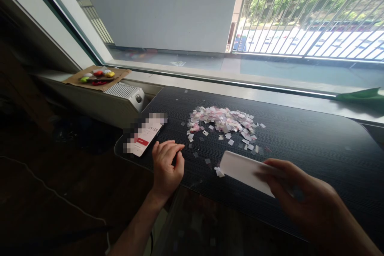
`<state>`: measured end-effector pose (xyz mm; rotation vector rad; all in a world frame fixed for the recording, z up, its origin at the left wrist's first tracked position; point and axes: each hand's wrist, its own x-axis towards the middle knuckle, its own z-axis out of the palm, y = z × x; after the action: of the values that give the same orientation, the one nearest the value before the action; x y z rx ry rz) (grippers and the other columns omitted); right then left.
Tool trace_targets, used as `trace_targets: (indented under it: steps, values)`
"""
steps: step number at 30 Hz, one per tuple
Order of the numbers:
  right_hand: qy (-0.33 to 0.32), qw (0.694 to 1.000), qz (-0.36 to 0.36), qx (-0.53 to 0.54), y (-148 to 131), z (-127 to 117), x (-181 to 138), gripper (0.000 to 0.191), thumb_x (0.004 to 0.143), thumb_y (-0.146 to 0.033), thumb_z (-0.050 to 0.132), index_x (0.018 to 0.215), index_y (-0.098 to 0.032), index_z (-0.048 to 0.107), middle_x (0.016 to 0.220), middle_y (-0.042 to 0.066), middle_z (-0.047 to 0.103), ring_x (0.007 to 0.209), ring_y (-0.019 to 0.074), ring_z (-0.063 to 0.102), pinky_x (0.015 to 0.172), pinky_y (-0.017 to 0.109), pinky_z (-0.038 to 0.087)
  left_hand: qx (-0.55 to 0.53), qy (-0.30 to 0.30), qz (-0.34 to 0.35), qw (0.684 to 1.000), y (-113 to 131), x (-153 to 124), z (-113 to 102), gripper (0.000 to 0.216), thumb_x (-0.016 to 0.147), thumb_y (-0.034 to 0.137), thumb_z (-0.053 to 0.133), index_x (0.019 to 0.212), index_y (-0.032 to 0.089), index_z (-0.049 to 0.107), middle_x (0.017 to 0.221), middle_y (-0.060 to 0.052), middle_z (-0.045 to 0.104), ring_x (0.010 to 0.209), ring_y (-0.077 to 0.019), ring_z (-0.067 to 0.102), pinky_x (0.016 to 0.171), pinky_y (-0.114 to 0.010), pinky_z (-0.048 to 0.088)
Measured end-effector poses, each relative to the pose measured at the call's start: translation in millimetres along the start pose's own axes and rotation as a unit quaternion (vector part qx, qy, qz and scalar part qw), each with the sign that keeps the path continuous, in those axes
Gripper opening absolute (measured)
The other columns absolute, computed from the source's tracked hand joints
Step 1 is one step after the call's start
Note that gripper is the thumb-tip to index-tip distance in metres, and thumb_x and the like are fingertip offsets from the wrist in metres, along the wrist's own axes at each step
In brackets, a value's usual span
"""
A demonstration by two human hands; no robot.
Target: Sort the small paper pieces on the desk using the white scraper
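Note:
My right hand (295,192) grips a flat whitish rectangular piece with rounded corners (244,170); its exact kind does not show. Its far left end is beside a small clump of white scraps (219,172) near the front edge of the table. Farther back lies a loose heap of small white, pink and clear square pieces (222,120), with stray ones scattered around it. My left hand (168,162) rests over the front edge, its fingers loosely bent and the thumb apart from them, with nothing visible in it. Close to its left is a phone (147,138) with a lit screen.
The dark wood-grain table (318,136) stands against a window sill. Left of it are a white heater (126,94) and cardboard (70,80) bearing colourful items. Green cloth-like material (364,98) lies on the sill at right. A white cable (57,194) runs across the dark floor.

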<state>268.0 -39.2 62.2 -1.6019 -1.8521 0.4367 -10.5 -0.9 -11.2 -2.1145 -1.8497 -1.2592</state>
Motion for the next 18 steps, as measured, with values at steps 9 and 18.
trace_targets:
  steps: [9, 18]
  values:
    - [0.011, 0.997, 0.059, -0.058, 4, -22, -17, 0.022, 0.085, -0.046, 0.054, 0.100, -0.034, 0.064, 0.086, -0.004, 0.079, 0.077, 0.0239, 0.075, 0.067, 0.034, 0.060, -0.001, 0.008, 0.012, 1.000, 0, 1, -1, 0.019, 0.088, 0.015, 0.048, 0.092, 0.021, 0.066, 0.091, -0.004, 0.073, 0.102, -0.0238, 0.064, 0.109, -0.049, 0.032]
    - [0.042, 0.994, 0.071, -0.077, 14, -28, -17, 0.023, 0.082, -0.046, 0.059, 0.100, -0.033, 0.064, 0.077, -0.003, 0.079, 0.063, 0.0224, 0.075, 0.048, 0.026, 0.057, 0.001, 0.016, 0.010, 1.000, -1, 1, 0, 0.018, 0.087, 0.016, 0.049, 0.090, 0.021, 0.067, 0.089, -0.004, 0.073, 0.100, -0.0239, 0.065, 0.108, -0.049, 0.033]
